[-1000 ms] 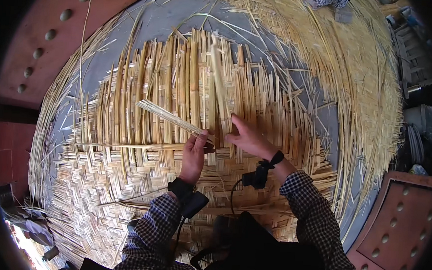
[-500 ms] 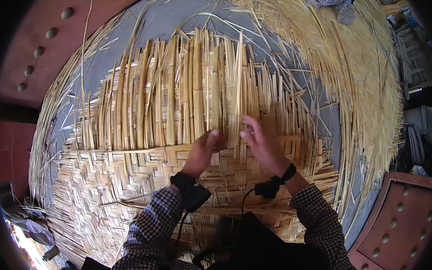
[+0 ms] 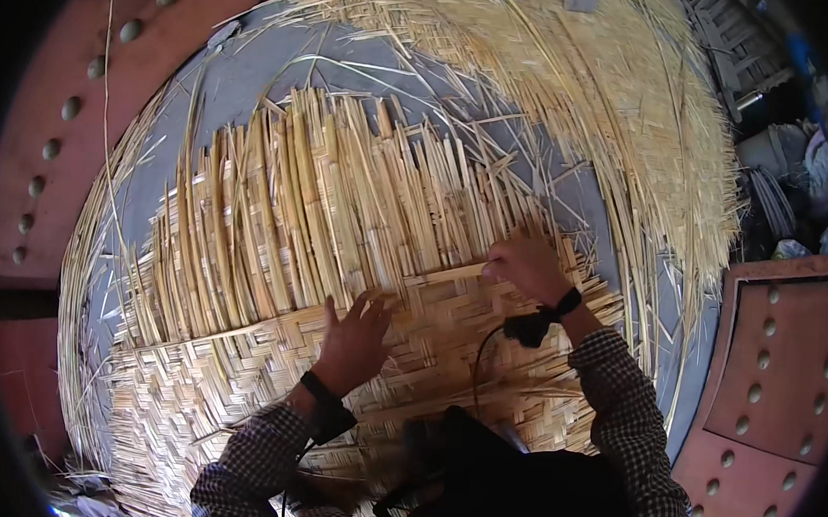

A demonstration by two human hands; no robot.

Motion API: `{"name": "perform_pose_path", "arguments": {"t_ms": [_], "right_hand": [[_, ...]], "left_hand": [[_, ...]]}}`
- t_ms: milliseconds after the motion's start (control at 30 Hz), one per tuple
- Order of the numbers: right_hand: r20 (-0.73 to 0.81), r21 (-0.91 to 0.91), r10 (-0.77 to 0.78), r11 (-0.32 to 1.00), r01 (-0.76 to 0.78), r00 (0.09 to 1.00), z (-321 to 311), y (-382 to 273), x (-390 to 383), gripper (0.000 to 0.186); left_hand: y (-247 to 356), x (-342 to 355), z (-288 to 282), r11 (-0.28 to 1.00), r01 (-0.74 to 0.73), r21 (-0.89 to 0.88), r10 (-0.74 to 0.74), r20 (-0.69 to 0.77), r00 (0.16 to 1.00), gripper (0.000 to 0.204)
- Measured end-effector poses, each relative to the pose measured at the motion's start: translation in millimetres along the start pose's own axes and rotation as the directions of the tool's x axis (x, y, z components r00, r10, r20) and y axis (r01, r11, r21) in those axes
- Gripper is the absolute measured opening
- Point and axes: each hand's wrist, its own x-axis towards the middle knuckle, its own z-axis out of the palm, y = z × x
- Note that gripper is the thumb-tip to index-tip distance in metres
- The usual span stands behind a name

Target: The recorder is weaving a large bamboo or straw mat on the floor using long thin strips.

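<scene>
A partly woven mat (image 3: 235, 394) of split bamboo or reed lies under my hands. Its lower part is tightly woven, while long upright strips (image 3: 290, 189) fan out loose toward the far side. One crosswise strip (image 3: 268, 323) runs over the mat where the two parts meet. My left hand (image 3: 352, 345) rests over the woven part just below that strip, fingers spread, holding nothing. Farther right, the fingers of my right hand (image 3: 530, 268) are closed in a pinch at the right end of the crosswise strip.
Grey floor (image 3: 235, 91) littered with strip ends borders the mat. A second, yellower mat (image 3: 622, 110) spreads at the far right. Red studded panels stand at the left (image 3: 75, 67) and right (image 3: 778, 347). A pale bucket (image 3: 772, 148) sits among clutter at the far right.
My left hand has moved down and left, its fingers now spread. The right hand has shifted slightly right along the crosswise strip. The view has turned, and the upright strips lean more left.
</scene>
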Motion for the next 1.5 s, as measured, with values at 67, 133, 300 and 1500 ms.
{"name": "perform_pose_path", "arguments": {"t_ms": [67,133,300,1500], "right_hand": [[-0.009,0.271,-0.224,0.937,0.218,0.975,-12.3,4.9,-15.8,0.024],[0.065,0.378,-0.256,0.901,0.214,0.964,-27.4,11.0,-16.5,0.023],[0.113,0.408,-0.154,0.908,0.096,0.982,-4.9,8.2,20.3,0.03],[-0.035,0.592,-0.043,0.804,0.056,0.998,46.6,6.3,35.8,0.019]], "left_hand": [[3.7,34.2,-8.6,0.99,-0.106,-0.096,0.087,-0.18,0.98,0.045],[2.5,63.8,-9.8,0.708,-0.236,-0.665,0.062,-0.274,0.96,0.03],[-13.0,72.3,2.5,0.616,-0.163,-0.77,0.02,-0.192,0.981,0.017],[0.0,57.5,-1.3,0.394,-0.216,-0.893,-0.069,-0.264,0.962,0.022]]}}
